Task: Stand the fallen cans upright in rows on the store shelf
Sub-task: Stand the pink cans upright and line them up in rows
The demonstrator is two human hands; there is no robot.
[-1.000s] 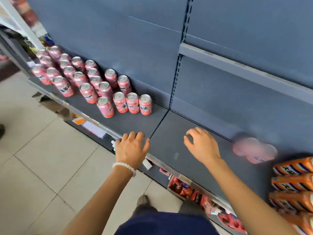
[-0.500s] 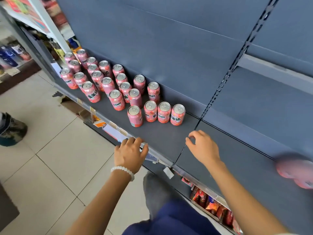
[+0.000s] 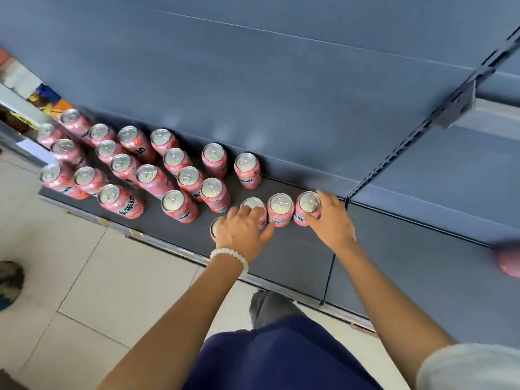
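Both hands have left the shelf's front lip and gone forward to the nearest cans since the earlier frame, while the head has swung left so the pink block fills the view.

Far to the left of the left grip, the upright cans [image 3: 123,170] stand in loose, uneven rows on the shelf [image 3: 295,257], tops up; several lean out of line, which is likely why the front ones are being handled. The left hand [image 3: 240,233], with a bead bracelet [image 3: 229,256] at the wrist, lies over two cans: its fingers are curled over the rim of the second can [image 3: 254,205], and its palm hides most of the front can [image 3: 215,229] beneath it. Whether it truly clamps either one I cannot tell. Between the two grips stands the middle can [image 3: 280,209], untouched. The right hand [image 3: 330,220] has its thumb and fingers wrapped about the side of the end can [image 3: 308,206], clamped on it, probably to square that end of the row.

Well to the right of the right grip, at the frame's edge, a blurred pink can [image 3: 509,261] seems to lie on its side; judging from that, at least one is left to stand up.
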